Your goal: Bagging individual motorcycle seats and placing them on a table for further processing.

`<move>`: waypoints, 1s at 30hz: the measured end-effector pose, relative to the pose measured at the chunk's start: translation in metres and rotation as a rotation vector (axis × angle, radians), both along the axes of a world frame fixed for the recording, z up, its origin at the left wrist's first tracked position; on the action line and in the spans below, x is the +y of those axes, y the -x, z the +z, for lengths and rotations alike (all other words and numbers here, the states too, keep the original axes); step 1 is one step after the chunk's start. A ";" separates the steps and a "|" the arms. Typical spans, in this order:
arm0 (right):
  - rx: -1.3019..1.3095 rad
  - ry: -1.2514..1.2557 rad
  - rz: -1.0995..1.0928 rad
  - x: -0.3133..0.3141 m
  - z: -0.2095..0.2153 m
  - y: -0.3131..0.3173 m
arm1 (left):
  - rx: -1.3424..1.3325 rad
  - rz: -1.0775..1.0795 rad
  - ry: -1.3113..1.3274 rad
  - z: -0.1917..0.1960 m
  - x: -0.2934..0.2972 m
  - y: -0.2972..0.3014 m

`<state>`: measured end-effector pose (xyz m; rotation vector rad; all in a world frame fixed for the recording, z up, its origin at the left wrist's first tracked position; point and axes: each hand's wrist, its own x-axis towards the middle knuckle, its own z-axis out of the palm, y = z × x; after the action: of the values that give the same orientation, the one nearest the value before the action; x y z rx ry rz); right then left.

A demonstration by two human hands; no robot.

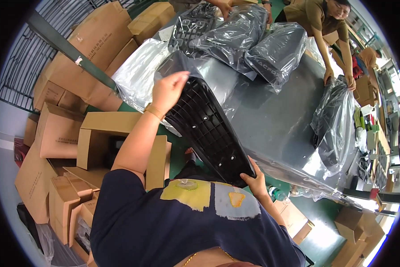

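A long black plastic panel with a ribbed grid underside (206, 127) is tilted in front of me, over the near edge of the table. My right hand (254, 180) grips its near end, thumb on the ribbed face. At the far end my left hand (169, 91) is closed in a pinch on a clear plastic bag (175, 64), which lies about that end of the panel. Most of the panel is bare. Whether the left fingers also touch the panel is hidden.
The grey table (280, 120) bears several bagged black parts (275, 55). At its far right a person (327, 40) handles another bagged part (335, 120); another person's hand (224, 8) shows at the far edge. Cardboard boxes (60, 131) crowd my left, near an open carton (106, 120).
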<state>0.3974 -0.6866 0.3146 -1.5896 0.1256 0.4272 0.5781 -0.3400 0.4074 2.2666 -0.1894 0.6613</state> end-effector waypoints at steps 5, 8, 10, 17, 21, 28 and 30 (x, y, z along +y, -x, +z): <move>0.309 -0.575 -0.111 0.000 -0.017 0.002 | 0.031 -0.312 -0.492 0.053 -0.033 0.039; 0.459 -0.711 -0.130 -0.003 -0.017 0.004 | 0.065 -0.387 -0.511 0.075 -0.025 0.069; 0.428 -0.678 -0.121 -0.002 -0.025 0.004 | 0.164 -0.486 -0.405 0.071 -0.035 0.095; 0.029 -0.420 0.038 0.015 -0.027 -0.018 | 0.279 -0.849 0.083 0.044 -0.142 0.138; -0.064 -0.361 0.016 0.025 -0.018 -0.019 | 0.444 -0.830 0.282 0.055 -0.156 0.131; -0.150 -0.249 0.007 0.017 0.005 -0.014 | 0.672 -0.886 0.518 0.070 -0.183 0.120; -0.099 -0.239 0.082 0.014 -0.015 -0.011 | 0.576 -0.896 0.463 0.067 -0.197 0.118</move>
<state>0.4086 -0.6726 0.2996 -1.3808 -0.0652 0.4103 0.4603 -0.5368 0.4746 1.5917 -0.6343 -0.3843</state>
